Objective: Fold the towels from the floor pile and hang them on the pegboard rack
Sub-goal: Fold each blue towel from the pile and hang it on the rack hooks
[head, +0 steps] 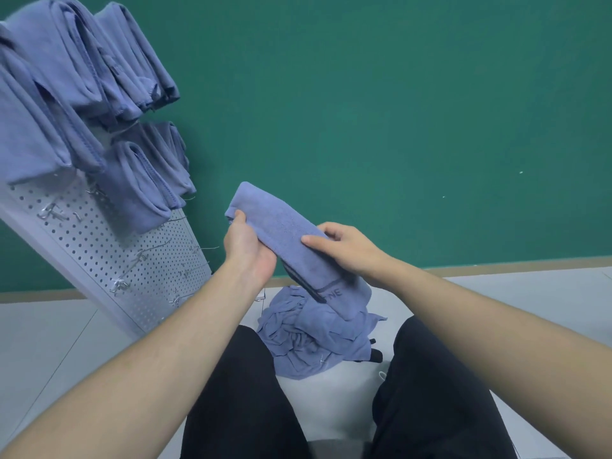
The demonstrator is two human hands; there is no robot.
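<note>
You are well into the job. Several folded towels (82, 94) already hang over the upper hooks of the pegboard rack (139, 260), whose lower hooks are bare. Your left hand (246, 250) grips the far end of a folded towel (284, 233), held above the floor; your right hand (347, 250) pinches its middle. A crumpled pile (311, 342) waits on the floor (49, 342) between your knees.

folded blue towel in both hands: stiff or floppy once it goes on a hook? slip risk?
Probably floppy: the folded blue terry towel sags below the right hand, its free end drooping toward the crumpled blue floor pile. Likely light, since the left hand carries its end with a loose grip. Slip risk seems low: the nap looks grippy, and hung blue towels drape on the white pegboard rack.
</note>
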